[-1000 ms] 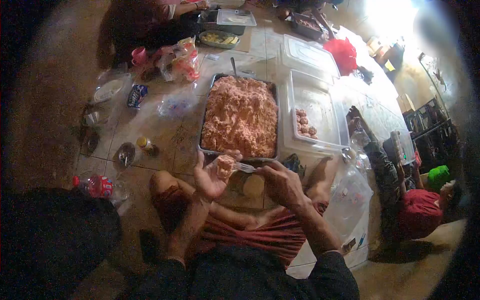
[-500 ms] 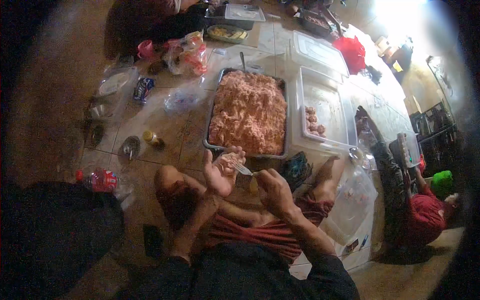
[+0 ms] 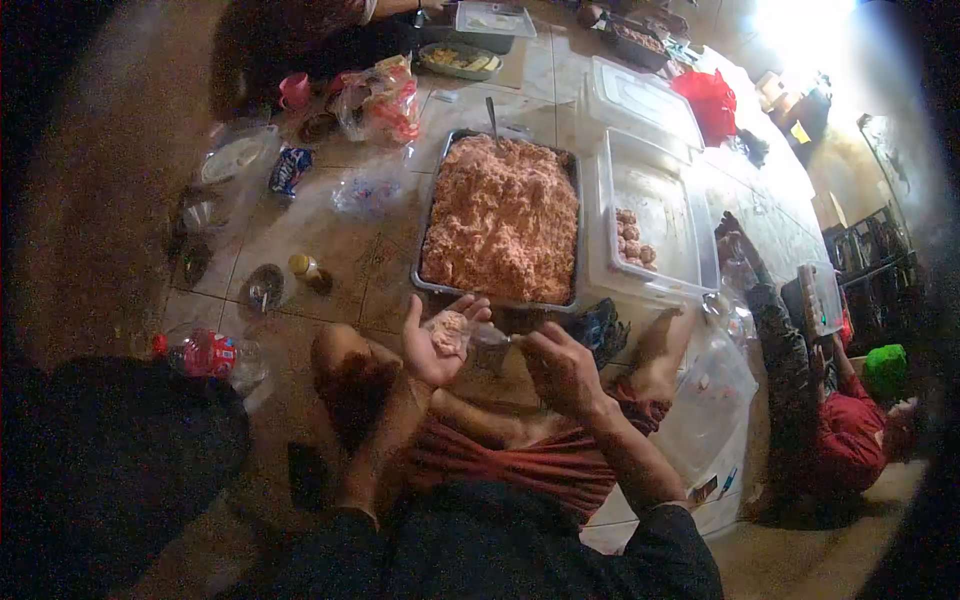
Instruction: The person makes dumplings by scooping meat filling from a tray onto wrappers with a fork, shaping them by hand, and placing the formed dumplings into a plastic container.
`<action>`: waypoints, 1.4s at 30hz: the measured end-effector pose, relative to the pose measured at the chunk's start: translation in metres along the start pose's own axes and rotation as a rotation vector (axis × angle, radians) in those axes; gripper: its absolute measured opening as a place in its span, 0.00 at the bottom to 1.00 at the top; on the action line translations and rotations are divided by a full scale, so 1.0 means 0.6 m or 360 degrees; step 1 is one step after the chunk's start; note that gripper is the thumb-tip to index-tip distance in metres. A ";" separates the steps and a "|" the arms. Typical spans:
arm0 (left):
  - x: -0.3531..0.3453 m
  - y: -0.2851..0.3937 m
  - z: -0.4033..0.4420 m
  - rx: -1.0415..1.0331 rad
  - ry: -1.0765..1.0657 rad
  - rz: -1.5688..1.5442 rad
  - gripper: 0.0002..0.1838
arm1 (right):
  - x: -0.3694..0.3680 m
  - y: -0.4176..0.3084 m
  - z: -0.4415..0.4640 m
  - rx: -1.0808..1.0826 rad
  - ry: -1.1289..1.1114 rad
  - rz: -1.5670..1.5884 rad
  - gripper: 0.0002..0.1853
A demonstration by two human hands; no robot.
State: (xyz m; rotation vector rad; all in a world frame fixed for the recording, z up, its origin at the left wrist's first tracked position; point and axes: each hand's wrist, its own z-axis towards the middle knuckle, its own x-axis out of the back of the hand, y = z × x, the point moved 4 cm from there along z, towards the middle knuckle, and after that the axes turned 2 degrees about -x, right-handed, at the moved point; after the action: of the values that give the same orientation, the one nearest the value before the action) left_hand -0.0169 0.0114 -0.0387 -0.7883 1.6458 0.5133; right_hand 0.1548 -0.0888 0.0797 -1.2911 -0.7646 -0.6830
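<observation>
My left hand is palm up with its fingers stretched out, holding a flattened lump of ground meat. My right hand is closed around the handle of a fork, its head blurred by motion beside the lump. Just beyond both hands lies a large metal tray heaped with pink ground meat mixture; a utensil handle sticks up at its far side. Right of the tray, a clear plastic container holds several meatballs in its near left corner.
A container lid and red bag lie farther back. On the left are a small yellow-capped jar, a drink bottle, a blue packet and plastic bags. A person in red is at right.
The fork has moved slightly back from the lump and is now smeared by motion. More of the meat in my left palm shows. The view has shifted slightly.
</observation>
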 end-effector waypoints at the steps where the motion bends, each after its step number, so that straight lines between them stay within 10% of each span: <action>1: -0.009 -0.005 -0.002 0.0085 -0.0077 0.0047 0.52 | -0.011 0.013 0.001 0.0071 0.0035 0.0016 0.13; 18: -0.030 -0.027 -0.012 0.0371 -0.0189 0.0266 0.58 | -0.005 0.043 0.015 -0.0018 0.0021 -0.0018 0.18; 35: -0.091 -0.027 -0.010 -0.0230 -0.0167 0.0113 0.48 | 0.037 -0.021 -0.006 0.0036 0.0435 0.0269 0.15; 39: -0.032 -0.023 0.010 -0.0105 -0.0896 0.0005 0.48 | 0.027 -0.029 -0.012 -0.0145 0.0561 0.0412 0.15; 41: -0.019 -0.031 0.001 -0.0240 0.0024 0.0200 0.47 | 0.002 -0.030 -0.019 -0.0150 0.0566 0.0459 0.16; 42: -0.030 -0.037 -0.002 -0.0274 -0.0072 0.0245 0.48 | -0.013 -0.032 -0.024 -0.0202 0.0472 0.0347 0.15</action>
State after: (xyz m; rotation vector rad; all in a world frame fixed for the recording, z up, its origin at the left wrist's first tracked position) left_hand 0.0001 -0.0007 -0.0191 -0.7729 1.6436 0.7843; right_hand 0.1368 -0.1057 0.0829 -1.3272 -0.3381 -0.7335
